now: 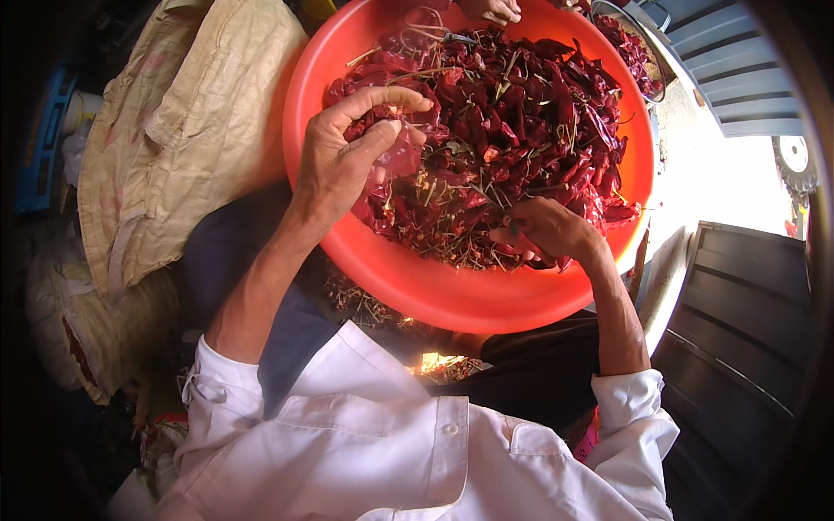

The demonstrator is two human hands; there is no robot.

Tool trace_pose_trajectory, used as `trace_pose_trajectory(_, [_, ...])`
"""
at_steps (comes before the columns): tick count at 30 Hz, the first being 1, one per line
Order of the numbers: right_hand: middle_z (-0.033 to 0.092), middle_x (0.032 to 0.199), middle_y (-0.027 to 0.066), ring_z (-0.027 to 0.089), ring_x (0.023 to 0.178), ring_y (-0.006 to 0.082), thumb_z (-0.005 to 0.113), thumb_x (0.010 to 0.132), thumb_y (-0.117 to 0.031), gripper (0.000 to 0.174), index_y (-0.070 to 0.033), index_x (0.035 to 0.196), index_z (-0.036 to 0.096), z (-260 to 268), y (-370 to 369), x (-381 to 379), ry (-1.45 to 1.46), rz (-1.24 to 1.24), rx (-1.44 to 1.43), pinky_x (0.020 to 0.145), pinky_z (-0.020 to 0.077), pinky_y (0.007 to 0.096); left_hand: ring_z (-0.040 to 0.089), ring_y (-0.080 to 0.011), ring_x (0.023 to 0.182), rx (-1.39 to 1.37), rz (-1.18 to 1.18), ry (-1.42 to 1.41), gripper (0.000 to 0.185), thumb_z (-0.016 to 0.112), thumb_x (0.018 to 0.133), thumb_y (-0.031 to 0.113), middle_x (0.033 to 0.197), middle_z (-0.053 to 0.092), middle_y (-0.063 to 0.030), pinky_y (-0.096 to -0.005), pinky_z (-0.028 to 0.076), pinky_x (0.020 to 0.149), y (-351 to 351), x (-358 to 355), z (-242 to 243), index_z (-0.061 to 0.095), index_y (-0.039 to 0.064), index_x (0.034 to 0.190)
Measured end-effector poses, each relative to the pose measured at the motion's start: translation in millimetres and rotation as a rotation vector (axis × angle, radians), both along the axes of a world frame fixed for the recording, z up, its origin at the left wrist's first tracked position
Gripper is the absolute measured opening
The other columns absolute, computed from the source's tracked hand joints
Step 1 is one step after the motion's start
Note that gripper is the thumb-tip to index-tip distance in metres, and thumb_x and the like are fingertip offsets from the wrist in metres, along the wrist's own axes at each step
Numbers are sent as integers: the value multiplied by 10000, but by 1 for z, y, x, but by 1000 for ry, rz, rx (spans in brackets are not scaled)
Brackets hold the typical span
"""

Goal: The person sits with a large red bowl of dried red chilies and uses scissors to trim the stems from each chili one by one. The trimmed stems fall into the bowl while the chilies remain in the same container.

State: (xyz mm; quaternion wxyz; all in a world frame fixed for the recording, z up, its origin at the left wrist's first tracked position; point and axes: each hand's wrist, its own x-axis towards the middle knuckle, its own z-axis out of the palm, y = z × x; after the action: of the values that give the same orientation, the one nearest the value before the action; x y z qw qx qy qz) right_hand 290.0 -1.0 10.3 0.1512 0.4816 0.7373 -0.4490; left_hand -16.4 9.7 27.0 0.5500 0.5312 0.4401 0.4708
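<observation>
A large red plastic basin before me is heaped with dried red chili peppers, with loose stems and bits among them. Over its left side, my left hand curls its thumb and fingers around a dried chili pepper, partly hidden by the fingers. My right hand is low in the basin's right part, closed on a pair of scissors. The thin blades point up and left among the stems; the handles are mostly covered by the fingers.
Another person's hand rests at the basin's far rim. Near it, another pair of scissors lies on the peppers. Woven sacks stand at left. More peppers lie beyond the basin at right, near grey metal panels.
</observation>
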Motion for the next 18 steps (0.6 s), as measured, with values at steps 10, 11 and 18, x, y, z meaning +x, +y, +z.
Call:
trace_pose_trajectory(10, [668,613,49,611,484,113,725,1029,-426,474,-5,811,737,-47,9,2,126,-241,-248,441,450,307,618,-50,707,-23,-14,6,135,688,1033,148,865,698,7,-235,510,664,0,-2,-5,752,34,1065])
trace_pose_trajectory(11, [667,619,43,599,483,103,730,1029,-402,445,-8,824,744,-44,9,2,145,-298,-272,436,437,297,609,-46,688,-24,-23,10,147,707,1031,174,834,688,10,-233,504,652,0,-2,-6,754,35,1029])
trace_pose_trajectory(18, [664,663,19,522,491,38,804,948,-335,303,-36,995,801,-5,11,17,362,-520,-163,448,357,242,608,-56,633,-101,-33,-20,204,732,1029,185,795,710,-22,-229,507,578,1,-3,-9,789,-5,981])
